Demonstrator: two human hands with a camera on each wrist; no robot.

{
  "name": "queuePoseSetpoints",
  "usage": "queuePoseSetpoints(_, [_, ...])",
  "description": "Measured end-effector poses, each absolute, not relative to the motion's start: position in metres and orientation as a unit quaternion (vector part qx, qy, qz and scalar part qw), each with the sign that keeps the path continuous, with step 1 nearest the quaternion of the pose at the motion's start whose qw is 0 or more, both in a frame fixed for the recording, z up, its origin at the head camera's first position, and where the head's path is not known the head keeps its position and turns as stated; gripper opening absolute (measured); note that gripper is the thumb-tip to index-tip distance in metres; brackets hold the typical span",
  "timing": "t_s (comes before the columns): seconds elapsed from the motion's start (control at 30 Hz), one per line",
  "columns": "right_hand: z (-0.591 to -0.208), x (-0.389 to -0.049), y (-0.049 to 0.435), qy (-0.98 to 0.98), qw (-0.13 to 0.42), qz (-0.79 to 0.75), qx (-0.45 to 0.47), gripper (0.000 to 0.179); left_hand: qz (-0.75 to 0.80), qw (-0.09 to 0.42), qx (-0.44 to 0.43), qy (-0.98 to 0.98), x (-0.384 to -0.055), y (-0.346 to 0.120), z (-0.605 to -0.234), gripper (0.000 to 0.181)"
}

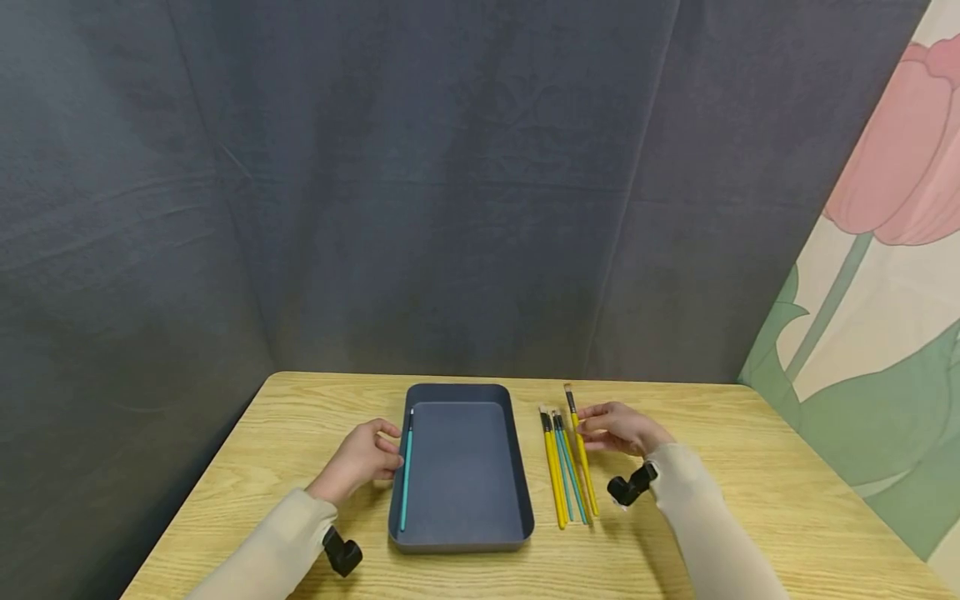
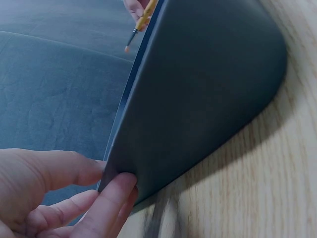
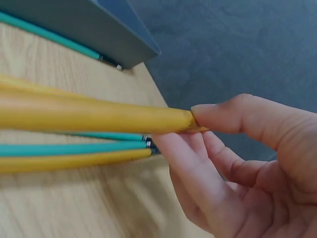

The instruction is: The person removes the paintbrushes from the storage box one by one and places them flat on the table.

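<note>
A dark grey rectangular tray (image 1: 465, 467) lies on the table with one teal paintbrush (image 1: 407, 475) along its left side. My left hand (image 1: 363, 458) is at that side; in the left wrist view its thumb and fingers pinch the tray wall (image 2: 208, 89) near a corner. To the right of the tray, my right hand (image 1: 618, 429) holds a yellow paintbrush (image 1: 583, 458), bristles pointing away from me. The right wrist view shows thumb and fingers pinching the yellow handle (image 3: 99, 114). Beside it, several yellow (image 1: 553, 471) and teal paintbrushes (image 1: 567, 471) lie in a loose bunch.
The wooden table (image 1: 750, 500) extends to both sides of the tray. A dark grey curtain (image 1: 465, 183) hangs behind the table, and a flower-printed cloth (image 1: 885, 350) hangs at the right. Small black devices (image 1: 342, 553) are strapped to both wrists.
</note>
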State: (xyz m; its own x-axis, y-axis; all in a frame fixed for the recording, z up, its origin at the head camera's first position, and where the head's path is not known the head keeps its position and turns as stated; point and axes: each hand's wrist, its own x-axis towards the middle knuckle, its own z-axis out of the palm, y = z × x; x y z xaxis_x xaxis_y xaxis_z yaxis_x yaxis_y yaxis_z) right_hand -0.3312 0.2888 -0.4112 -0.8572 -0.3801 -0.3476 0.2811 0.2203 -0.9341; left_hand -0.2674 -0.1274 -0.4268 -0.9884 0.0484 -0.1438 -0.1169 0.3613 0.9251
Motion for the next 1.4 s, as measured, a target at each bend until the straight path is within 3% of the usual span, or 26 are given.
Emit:
queuePoseSetpoints(0.53, [-0.43, -0.335, 0.293, 0.743, 0.27, -0.612, -0.012, 0.04, 0.566, 0.074, -0.02, 0.821, -0.27, -0.128, -0.43, 0.038])
queuePoseSetpoints(1.4, [-0.424, -0.336, 0.274, 0.792, 0.248, -0.555, 0.056, 0.02, 0.568, 0.078, -0.024, 0.819, -0.27, -0.128, -0.428, 0.038])
